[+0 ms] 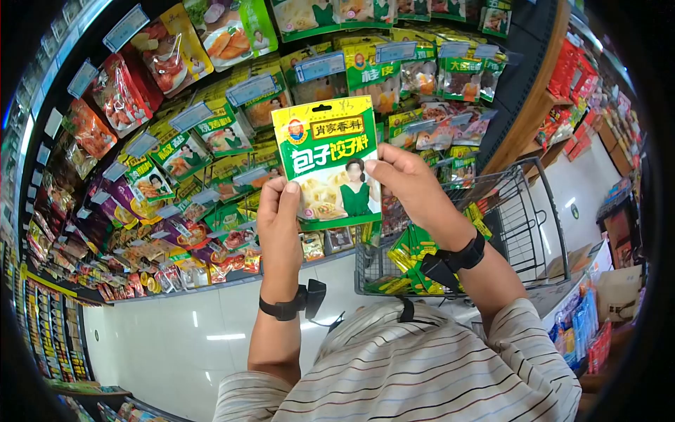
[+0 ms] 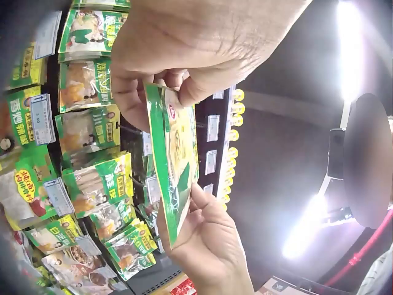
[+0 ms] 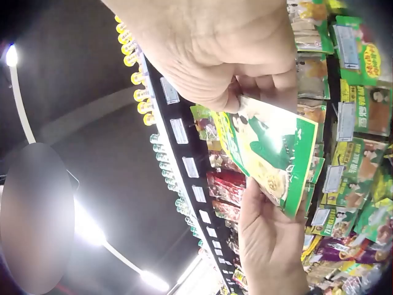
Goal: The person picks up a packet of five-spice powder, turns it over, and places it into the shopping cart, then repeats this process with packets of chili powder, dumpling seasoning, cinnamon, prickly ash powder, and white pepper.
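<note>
A green and yellow seasoning packet [image 1: 327,165] is held upright in front of the shelves, its printed face toward the head camera. My left hand [image 1: 279,218] pinches its lower left edge, thumb on the front and fingers behind. At the right edge my right hand [image 1: 408,184] pinches it the same way. In the left wrist view the packet [image 2: 172,157] appears nearly edge-on between the left hand [image 2: 184,49] and the right hand [image 2: 212,243]. The right wrist view shows the packet [image 3: 270,153] tilted, its glossy front catching light.
Racks of hanging seasoning packets [image 1: 225,133] with price tags fill the front and left. A wire shopping cart [image 1: 520,232] stands at the right, with several green and yellow packets [image 1: 411,250] inside. Pale floor tiles [image 1: 190,330] lie below. More goods [image 1: 580,323] stand at the far right.
</note>
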Available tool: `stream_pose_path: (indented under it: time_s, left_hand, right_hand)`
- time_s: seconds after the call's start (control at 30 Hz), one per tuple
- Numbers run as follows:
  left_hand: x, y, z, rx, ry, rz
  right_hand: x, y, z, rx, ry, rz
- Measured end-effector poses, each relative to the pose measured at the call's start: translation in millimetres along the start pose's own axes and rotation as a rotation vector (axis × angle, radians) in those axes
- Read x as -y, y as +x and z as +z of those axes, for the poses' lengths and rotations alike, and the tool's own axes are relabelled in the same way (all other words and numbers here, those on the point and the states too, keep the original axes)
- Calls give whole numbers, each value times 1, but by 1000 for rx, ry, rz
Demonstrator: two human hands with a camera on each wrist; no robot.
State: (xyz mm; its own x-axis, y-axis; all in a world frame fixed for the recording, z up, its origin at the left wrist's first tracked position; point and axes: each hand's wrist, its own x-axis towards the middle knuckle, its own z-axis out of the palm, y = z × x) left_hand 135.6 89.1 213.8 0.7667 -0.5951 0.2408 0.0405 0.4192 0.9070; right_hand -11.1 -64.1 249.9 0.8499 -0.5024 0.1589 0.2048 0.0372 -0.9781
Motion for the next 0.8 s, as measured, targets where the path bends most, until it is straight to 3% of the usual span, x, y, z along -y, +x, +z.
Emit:
stream_pose_path:
  time_s: [0.47,0.8]
  left_hand:
    - [-28,18,0,188,156,40]
    - [-52,34,6,257,265,78]
  right_hand:
    - [19,8,-9,20,40,-23]
    - [36,21,-23,67,-130,-86]
